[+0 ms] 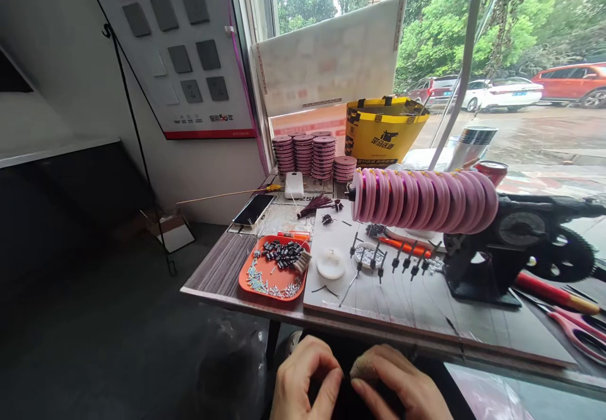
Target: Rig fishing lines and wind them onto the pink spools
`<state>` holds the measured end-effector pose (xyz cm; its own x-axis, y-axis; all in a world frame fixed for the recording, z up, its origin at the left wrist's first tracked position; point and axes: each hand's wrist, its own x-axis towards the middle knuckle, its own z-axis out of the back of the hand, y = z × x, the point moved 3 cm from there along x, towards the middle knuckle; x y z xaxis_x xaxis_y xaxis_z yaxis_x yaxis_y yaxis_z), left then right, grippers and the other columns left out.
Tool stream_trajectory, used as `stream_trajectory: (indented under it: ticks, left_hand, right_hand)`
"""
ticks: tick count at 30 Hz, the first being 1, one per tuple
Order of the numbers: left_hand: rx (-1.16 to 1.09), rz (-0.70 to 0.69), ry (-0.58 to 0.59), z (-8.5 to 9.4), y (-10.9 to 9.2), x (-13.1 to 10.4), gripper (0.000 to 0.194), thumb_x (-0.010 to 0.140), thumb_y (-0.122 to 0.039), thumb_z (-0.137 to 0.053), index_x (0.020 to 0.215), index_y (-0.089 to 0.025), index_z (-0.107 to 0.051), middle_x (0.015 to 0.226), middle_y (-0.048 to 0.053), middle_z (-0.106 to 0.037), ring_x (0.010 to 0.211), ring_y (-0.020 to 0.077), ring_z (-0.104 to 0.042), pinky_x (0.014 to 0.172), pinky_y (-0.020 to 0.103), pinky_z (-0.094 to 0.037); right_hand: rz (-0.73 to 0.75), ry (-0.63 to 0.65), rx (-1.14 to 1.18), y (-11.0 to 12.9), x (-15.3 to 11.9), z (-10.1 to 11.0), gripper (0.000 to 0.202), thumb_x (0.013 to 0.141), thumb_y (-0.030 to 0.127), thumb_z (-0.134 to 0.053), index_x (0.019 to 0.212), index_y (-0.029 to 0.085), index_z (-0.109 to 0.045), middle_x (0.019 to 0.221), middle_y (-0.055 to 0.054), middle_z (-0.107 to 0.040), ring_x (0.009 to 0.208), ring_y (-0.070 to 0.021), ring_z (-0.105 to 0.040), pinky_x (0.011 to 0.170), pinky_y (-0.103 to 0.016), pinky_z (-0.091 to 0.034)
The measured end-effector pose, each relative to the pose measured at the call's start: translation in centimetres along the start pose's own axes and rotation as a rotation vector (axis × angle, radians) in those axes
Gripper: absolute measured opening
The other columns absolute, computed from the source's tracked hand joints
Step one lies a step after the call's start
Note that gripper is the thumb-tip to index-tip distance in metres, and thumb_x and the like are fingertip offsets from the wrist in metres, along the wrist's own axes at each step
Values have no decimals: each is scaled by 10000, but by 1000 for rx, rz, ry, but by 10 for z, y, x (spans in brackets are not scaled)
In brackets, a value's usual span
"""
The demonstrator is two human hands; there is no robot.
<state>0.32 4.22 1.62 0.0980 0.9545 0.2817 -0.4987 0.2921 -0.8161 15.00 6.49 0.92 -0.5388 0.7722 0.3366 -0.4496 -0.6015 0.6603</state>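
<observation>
Both hands are low in the head view, in front of the table edge, with a small gap between their fingertips. My left hand is closed in a pinch of thumb and forefinger. My right hand is pinched too, its thumb against a forefinger that seems wrapped in a pale covering. Whatever lies in either pinch is too small to see. Just beyond them is a light board bearing several small black pieces with thin lines, a white round lid and a small dish of shiny bits.
An orange tray holds black, green and silver small parts. Pink discs sit in a row on a black hand-cranked winder. Scissors lie right. Behind stand stacked pink discs, a phone and a yellow bag.
</observation>
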Motion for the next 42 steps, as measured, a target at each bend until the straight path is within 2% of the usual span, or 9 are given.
stream_trajectory:
  ticks: [4,7,9,12,15,20,26,31,42]
  left_hand:
    - [-56,88,-133,-2,-2,17,217,807,-297,-462,629,-177,-494,639,-8,-503,617,113,-491,581,217,-373]
    - [-122,204,-201,-2,0,23,166,799,-340,-475,772,-202,-563,676,-19,-566,639,120,-532,621,222,-378]
    - [-141,259,-245,1,5,22,184,801,-362,-461,875,-220,-551,670,-31,-572,623,119,-542,620,223,-381]
    - [-119,279,-295,3,15,14,165,804,-364,-445,861,-228,-519,621,-49,-544,564,107,-526,578,214,-381]
    - [-26,220,-314,-2,23,4,121,804,-324,-454,870,-244,-516,638,-51,-559,561,103,-542,575,207,-395]
    - [221,-42,-335,-10,22,1,164,828,-242,-428,976,-263,-498,640,-49,-578,560,96,-567,573,185,-424]
    - [627,-265,-290,-21,30,7,364,864,-245,-328,1214,-163,-384,548,-31,-557,451,108,-533,475,208,-413]
    - [881,-311,-248,-26,28,10,345,875,-181,-262,1178,-102,-406,432,-62,-492,356,98,-488,403,235,-353]
    - [943,-289,-255,-30,26,8,337,881,-194,-229,1139,-99,-424,404,-74,-487,327,82,-471,388,233,-344]
  right_hand:
    - [-69,68,-6,4,22,18,137,838,200,-415,732,187,-501,723,-20,-579,688,-140,-555,606,-226,-425]
    - [-144,80,-14,5,39,28,154,835,201,-414,699,184,-484,707,-22,-562,690,-157,-534,604,-250,-397]
    - [-203,101,-9,2,46,30,150,825,187,-426,683,181,-476,701,-21,-555,680,-159,-519,609,-259,-381]
    - [-253,171,25,-3,52,29,118,806,175,-452,692,177,-486,710,-20,-552,677,-156,-505,619,-263,-371]
    - [-227,195,28,-5,59,29,86,797,167,-464,718,176,-495,763,-29,-554,740,-163,-503,662,-265,-367]
    - [-185,332,-27,-7,81,31,132,752,105,-478,638,169,-466,745,-4,-526,674,-120,-487,605,-222,-334]
    - [-185,453,-165,-5,99,35,169,690,85,-509,544,143,-447,732,13,-512,600,-79,-464,544,-205,-284]
    - [-166,475,-197,-1,101,34,144,695,61,-483,595,147,-540,735,2,-532,608,-84,-493,542,-204,-290]
    - [-176,465,-190,-3,99,34,145,694,70,-465,575,141,-511,728,-3,-533,604,-82,-479,540,-207,-278]
